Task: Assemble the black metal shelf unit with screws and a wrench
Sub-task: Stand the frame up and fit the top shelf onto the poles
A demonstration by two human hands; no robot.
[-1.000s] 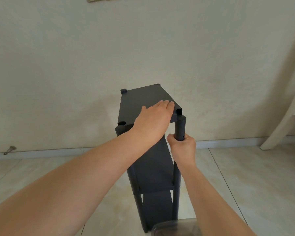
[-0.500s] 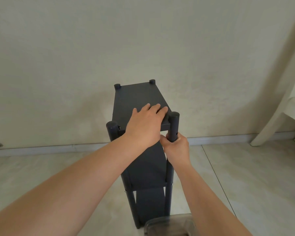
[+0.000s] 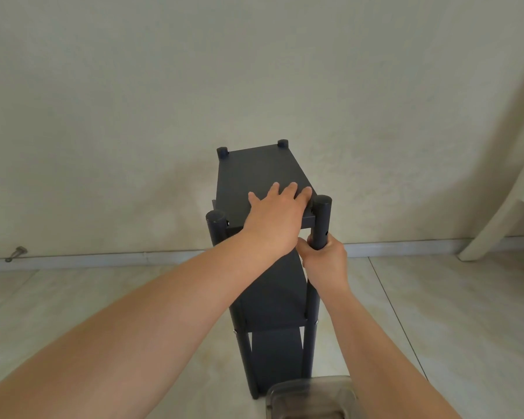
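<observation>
Shelf unit [image 3: 263, 173] stands upright; left hand [image 3: 274, 220] flat on top, right hand [image 3: 325, 261] apparently gripping near post [image 3: 320, 222].

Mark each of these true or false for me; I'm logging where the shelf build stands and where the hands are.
1. The left hand lies flat on the top shelf. True.
2. The right hand has its grip closed around the near right post. True.
3. The shelf unit lies on its side on the floor. False: it stands upright on the tiled floor in front of the wall.
4. A wrench is in the right hand. False: that hand holds only the post; no wrench shows in either hand.
5. A clear plastic container sits at the bottom edge of the view. True.
</observation>
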